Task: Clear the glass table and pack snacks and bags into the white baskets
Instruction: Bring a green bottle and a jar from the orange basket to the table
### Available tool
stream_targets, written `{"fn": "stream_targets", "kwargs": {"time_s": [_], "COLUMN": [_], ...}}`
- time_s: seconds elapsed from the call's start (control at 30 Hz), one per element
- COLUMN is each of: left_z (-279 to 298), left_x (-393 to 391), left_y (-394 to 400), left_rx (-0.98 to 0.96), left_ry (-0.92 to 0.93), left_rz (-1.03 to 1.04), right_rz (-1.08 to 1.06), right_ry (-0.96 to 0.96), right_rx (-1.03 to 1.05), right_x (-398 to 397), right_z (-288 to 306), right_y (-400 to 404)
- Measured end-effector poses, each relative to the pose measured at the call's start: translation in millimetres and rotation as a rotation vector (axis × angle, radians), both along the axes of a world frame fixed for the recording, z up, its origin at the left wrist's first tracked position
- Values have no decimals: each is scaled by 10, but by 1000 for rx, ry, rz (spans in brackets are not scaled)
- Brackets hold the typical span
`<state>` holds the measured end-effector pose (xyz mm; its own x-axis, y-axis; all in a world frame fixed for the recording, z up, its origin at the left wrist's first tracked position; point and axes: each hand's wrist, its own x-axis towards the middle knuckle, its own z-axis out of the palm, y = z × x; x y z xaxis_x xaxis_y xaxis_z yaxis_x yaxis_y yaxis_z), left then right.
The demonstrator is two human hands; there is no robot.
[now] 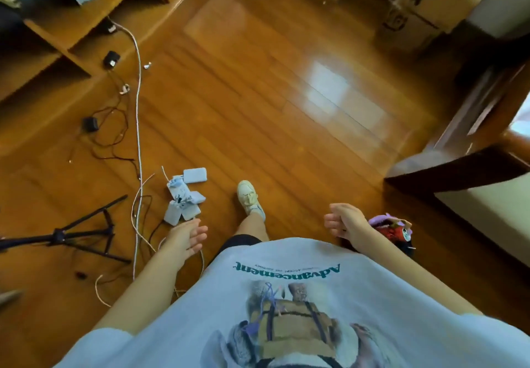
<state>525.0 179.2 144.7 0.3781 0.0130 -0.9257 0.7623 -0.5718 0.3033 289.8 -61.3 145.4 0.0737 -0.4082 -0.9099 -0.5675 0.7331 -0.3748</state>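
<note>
Both hands — left hand (187,237), right hand (342,219) — hang empty over glossy wooden floor (258,95)

— What sort of place is showing here?

— A lived-in room of a home — a glossy wooden floor (258,103) is catching window light, and low wooden shelving (71,31) is standing along one wall.

— Anything else pointing that way?

— Cardboard boxes (410,14) are sitting by the far wall, charger cables (137,86) and power banks (185,195) are lying about the floor — and a cushioned seat (481,207) is showing at the right.
</note>
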Motion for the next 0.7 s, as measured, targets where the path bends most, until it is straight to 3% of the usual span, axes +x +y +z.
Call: {"fn": "stream_targets", "kwargs": {"time_s": [0.17,0.3,0.53,0.7], "left_z": [-123,-102,-63,-81], "left_x": [551,960,1619,1947], "left_y": [156,-27,-929,-1613], "left_rx": [8,24,37,-85], "left_ry": [53,104,65,48], "left_rz": [204,263,54,-72], "right_rz": [188,212,88,38], "right_ry": [-48,-34,73,170], "right_rx": [-22,-53,-69,-62], "right_x": [961,1433,1810,2036], "right_z": [52,81,87,-5], "right_y": [-359,-649,-1075,-1455]}}
